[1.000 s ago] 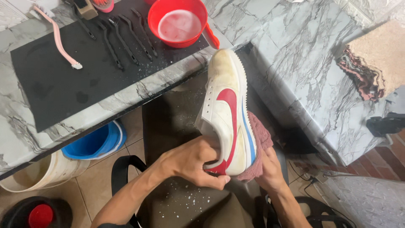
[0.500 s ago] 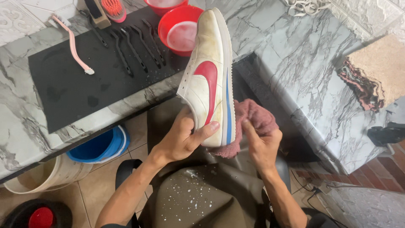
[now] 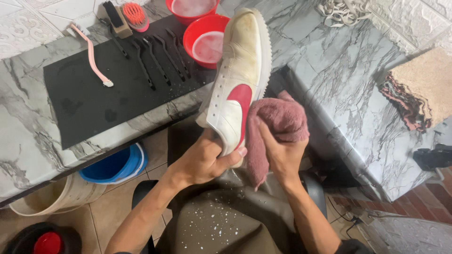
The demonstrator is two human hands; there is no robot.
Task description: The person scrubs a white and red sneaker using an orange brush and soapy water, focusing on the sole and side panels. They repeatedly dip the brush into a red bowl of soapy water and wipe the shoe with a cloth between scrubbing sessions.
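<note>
A grey-veined marble tabletop (image 3: 28, 136) fills the upper half of the frame and wraps round to the right side. On its upper left part lies a black mat (image 3: 84, 103), which carries a row of thin black brushes (image 3: 155, 59), a pink long-handled brush (image 3: 92, 56) at the upper left, and at the top edge a black block brush (image 3: 117, 19) beside an orange-bristled brush (image 3: 136, 14). At top centre stand two red bowls (image 3: 207, 42), each holding pale, cloudy liquid. A stack of folded cloths (image 3: 419, 89), beige on top, rests on the tabletop at the right edge.

Below the tabletop, at lower left, a blue bucket (image 3: 113, 164) sits on the tiled floor just beside a cream bucket (image 3: 56, 197), and a black container with a red cap (image 3: 44, 242) shows in the lower left corner. A grey apron (image 3: 221, 226), flecked with white specks, covers the person's lap at bottom centre.

In the centre of the frame a white sneaker (image 3: 242, 75) with a red side mark is held up at a tilt, toe toward the top of the frame and heel down, in front of the tabletop edge. The left hand (image 3: 205, 160) has its grip clamped on the heel end, the thumb lying across the side. The right hand (image 3: 282, 155) has its grip closed on a dusty-pink towel (image 3: 278, 122), which is bunched over the fingers and touches the sneaker's right flank near the red mark; how much of the towel presses against the shoe is hard to tell, as the far side is hidden.
</note>
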